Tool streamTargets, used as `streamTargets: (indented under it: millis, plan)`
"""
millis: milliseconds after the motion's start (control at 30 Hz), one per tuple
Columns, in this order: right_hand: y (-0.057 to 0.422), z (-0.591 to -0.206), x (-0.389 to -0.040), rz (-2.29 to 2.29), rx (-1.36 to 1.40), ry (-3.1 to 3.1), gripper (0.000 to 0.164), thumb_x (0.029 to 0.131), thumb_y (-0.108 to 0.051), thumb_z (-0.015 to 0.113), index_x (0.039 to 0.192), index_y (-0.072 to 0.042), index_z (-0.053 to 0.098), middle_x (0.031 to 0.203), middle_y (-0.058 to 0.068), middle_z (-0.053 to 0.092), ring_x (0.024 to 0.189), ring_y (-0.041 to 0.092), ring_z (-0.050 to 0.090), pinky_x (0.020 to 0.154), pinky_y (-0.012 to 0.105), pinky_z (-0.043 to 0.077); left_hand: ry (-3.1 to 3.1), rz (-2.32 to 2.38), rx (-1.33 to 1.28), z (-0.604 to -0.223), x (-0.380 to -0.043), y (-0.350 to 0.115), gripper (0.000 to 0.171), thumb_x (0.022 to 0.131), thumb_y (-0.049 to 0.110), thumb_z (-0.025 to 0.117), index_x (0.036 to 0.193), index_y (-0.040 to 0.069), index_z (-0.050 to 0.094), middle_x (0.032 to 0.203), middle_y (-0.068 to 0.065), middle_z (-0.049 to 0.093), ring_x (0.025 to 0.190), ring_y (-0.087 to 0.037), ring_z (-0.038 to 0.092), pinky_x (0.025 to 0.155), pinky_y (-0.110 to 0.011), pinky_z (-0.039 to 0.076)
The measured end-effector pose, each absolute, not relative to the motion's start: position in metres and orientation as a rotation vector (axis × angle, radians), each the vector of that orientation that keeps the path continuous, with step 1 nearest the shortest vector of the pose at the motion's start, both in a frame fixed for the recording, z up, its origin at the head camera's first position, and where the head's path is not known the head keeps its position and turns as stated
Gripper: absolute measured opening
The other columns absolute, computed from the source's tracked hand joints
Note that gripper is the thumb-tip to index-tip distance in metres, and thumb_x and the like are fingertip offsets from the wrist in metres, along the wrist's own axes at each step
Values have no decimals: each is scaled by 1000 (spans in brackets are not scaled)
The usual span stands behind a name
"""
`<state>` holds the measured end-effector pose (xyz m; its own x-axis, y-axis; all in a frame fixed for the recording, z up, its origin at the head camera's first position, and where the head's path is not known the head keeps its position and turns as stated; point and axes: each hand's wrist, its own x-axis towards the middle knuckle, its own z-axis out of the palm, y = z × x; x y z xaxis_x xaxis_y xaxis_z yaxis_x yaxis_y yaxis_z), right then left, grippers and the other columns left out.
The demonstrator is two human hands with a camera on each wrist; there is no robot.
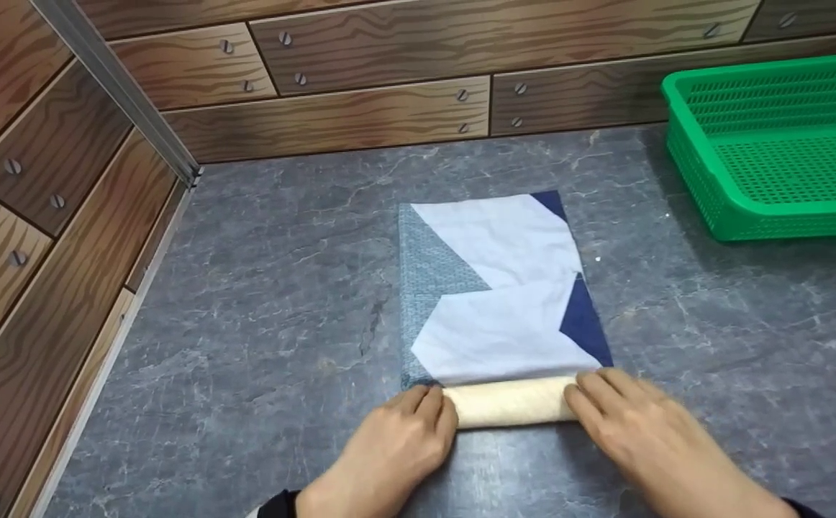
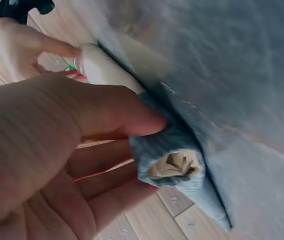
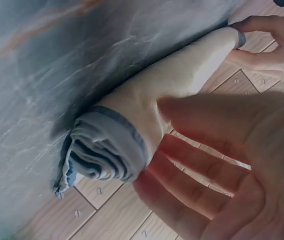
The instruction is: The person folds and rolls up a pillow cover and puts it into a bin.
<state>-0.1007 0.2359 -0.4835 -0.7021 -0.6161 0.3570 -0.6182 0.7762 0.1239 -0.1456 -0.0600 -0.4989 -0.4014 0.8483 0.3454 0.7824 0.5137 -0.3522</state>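
A folded cloth [image 1: 504, 309] with white, grey-blue and navy patches lies flat on the grey marbled surface. Its near end is wound into a cream roll [image 1: 515, 403]. My left hand [image 1: 396, 439] grips the roll's left end, thumb on one side and fingers on the other. At the opposite end, my right hand [image 1: 637, 424] holds the roll between thumb and fingertips. The right wrist view shows the spiral of layers at that roll end [image 3: 106, 150]. In the left wrist view, the other end [image 2: 174, 165] has a grey-blue outside and cream folds inside.
A green perforated plastic basket [image 1: 731, 216] stands at the back right, cut off by the frame edge. Wood-patterned panels [image 1: 382, 108] border the surface behind and on the left, with a metal strip [image 1: 123, 90] at their corner.
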Motion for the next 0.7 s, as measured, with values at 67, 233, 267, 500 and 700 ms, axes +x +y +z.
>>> streamTargets:
  millis: [67,233,267,500,700]
  plan:
    - [236,-485,-101,-1,949,-2597,36,74,14,68,107,2,62,104,16,63,93,31,64,69,45,59,-2320,122,-1369,-497,-149,-62,24,79,0,69,102,4,68,101,-7,73,87,-18,68,74,-28,60]
    - [234,-492,-105,22,917,-2563,26,83,12,50,104,2,61,101,15,64,92,31,65,74,45,59,-2527,-184,-1461,-491,-163,-70,26,80,-2,71,102,10,62,95,-2,71,80,-16,67,65,-29,59]
    - [234,-493,-107,24,911,-2550,26,84,11,46,103,2,61,100,15,65,91,31,65,75,45,60,-2561,-262,-1474,-490,-166,-72,29,80,-3,70,104,10,62,95,-1,71,80,-16,67,65,-29,59]
    - [243,-497,-111,59,956,-2581,43,71,17,68,113,4,68,106,15,71,99,32,69,85,48,60,-2666,-784,-1521,-489,-180,-84,49,77,-10,60,120,14,61,103,4,67,75,-7,55,65,-20,51]
    - [258,-494,-113,158,1019,-2721,72,56,19,82,124,1,67,113,13,72,103,32,70,88,50,59,-2719,-1024,-1501,-489,-186,-86,42,82,-10,58,115,15,62,108,5,60,83,-9,54,76,-21,49]
